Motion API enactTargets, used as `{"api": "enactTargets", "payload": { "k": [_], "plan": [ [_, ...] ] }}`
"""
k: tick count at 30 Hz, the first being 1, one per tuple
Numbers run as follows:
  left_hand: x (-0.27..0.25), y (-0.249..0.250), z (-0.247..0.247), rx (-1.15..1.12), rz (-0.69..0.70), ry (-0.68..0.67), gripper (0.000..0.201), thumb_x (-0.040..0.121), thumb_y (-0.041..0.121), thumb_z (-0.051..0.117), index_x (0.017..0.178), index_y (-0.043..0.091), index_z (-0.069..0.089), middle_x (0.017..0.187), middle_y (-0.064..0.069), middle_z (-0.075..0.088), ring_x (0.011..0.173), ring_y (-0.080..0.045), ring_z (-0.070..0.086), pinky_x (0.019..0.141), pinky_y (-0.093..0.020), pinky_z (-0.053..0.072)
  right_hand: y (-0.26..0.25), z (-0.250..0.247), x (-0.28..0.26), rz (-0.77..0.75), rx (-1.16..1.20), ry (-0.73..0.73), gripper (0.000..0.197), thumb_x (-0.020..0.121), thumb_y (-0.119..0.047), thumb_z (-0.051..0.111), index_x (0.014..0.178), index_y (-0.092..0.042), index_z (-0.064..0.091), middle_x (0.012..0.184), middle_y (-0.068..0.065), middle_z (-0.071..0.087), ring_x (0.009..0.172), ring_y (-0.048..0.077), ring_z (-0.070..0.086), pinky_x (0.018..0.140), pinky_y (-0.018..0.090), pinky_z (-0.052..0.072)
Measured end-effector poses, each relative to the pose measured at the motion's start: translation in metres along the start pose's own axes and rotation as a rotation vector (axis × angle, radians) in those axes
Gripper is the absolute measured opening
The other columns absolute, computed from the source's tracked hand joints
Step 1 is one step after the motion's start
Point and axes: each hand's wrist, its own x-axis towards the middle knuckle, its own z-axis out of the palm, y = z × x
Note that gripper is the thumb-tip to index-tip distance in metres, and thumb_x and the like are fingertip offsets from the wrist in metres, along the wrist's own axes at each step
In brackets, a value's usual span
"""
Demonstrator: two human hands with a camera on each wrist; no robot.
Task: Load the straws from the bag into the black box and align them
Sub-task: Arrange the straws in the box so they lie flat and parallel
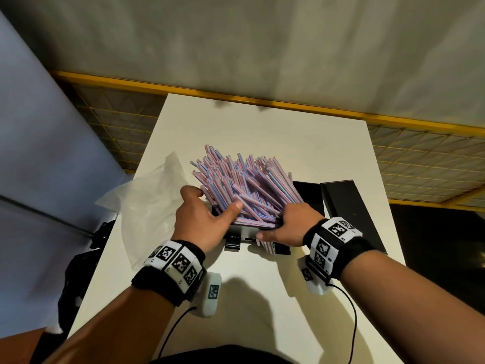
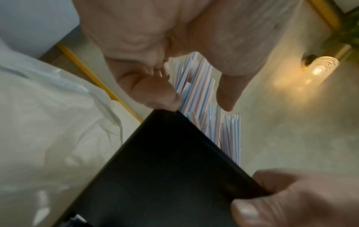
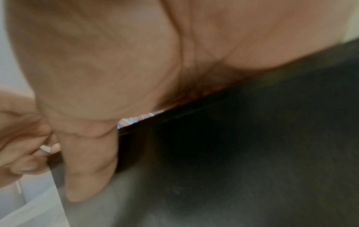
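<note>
A thick, fanned-out pile of pink-and-blue striped straws (image 1: 244,185) stands in the black box (image 1: 307,190) at the middle of the white table, their far ends uneven. My left hand (image 1: 215,198) holds the pile from the left, fingers round its side and thumb on top; the left wrist view shows the straws (image 2: 196,92) between them above the box wall (image 2: 155,169). At the box's near right corner my right hand (image 1: 278,222) grips the wall, thumb along the front. The right wrist view is mostly palm and the black box (image 3: 252,153).
The crumpled clear plastic bag (image 1: 147,206) lies to the left of the box, partly over the table edge. The black lid (image 1: 349,211) lies to the right. The white table (image 1: 262,132) ends close behind the straws; a yellow-framed mesh (image 1: 420,158) lies beyond it.
</note>
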Motion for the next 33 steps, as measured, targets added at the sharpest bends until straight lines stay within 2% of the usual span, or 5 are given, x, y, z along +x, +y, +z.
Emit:
{"api": "enactTargets", "payload": {
  "k": [9,20,25,29,33],
  "plan": [
    [0.003,0.002,0.000,0.114,0.070,-0.023,0.079,0.065,0.067,0.077,0.113,0.014,0.042,0.102,-0.010,0.064,0.094,-0.030,0.062,0.071,-0.030,0.044,-0.008,-0.002,0.011,-0.022,0.012,-0.159,0.047,0.068,-0.063,0.076,0.080,-0.021,0.060,0.079,-0.003,0.063,0.075,0.018,0.061,0.058,0.026,0.042],
    [0.006,0.020,0.000,0.120,0.053,-0.119,0.069,0.064,0.085,0.061,0.092,0.023,0.062,0.070,0.002,0.069,0.075,-0.020,0.069,0.063,-0.027,0.049,-0.015,-0.004,0.026,-0.094,0.130,-0.257,0.071,0.069,-0.060,0.077,0.130,-0.028,0.058,0.119,-0.003,0.067,0.105,0.021,0.063,0.094,0.034,0.050],
    [0.006,0.031,0.004,-0.074,0.002,-0.154,0.042,0.072,0.064,0.072,0.084,0.023,0.069,0.061,0.004,0.071,0.050,-0.014,0.069,0.055,-0.030,0.058,-0.016,-0.001,0.019,-0.251,0.295,-0.131,0.077,0.069,-0.058,0.081,0.135,-0.030,0.054,0.123,-0.011,0.065,0.112,0.013,0.061,0.101,0.033,0.047],
    [0.003,0.041,-0.003,-0.232,0.031,-0.112,0.015,0.087,0.035,0.067,0.079,0.022,0.066,0.060,0.000,0.070,0.049,-0.019,0.070,0.055,-0.041,0.061,-0.018,-0.001,0.021,-0.308,0.375,-0.029,0.088,0.054,-0.079,0.076,0.124,-0.029,0.059,0.109,-0.012,0.069,0.100,0.009,0.064,0.092,0.031,0.051],
    [0.006,0.039,-0.011,-0.283,0.047,-0.067,0.015,0.089,0.025,0.060,0.083,0.014,0.069,0.061,-0.003,0.072,0.051,-0.023,0.071,0.057,-0.044,0.062,-0.020,-0.018,0.006,-0.400,0.476,0.073,0.046,0.070,-0.053,0.084,0.104,-0.030,0.066,0.088,-0.014,0.069,0.082,-0.004,0.063,0.073,0.016,0.048]
  ]
}}
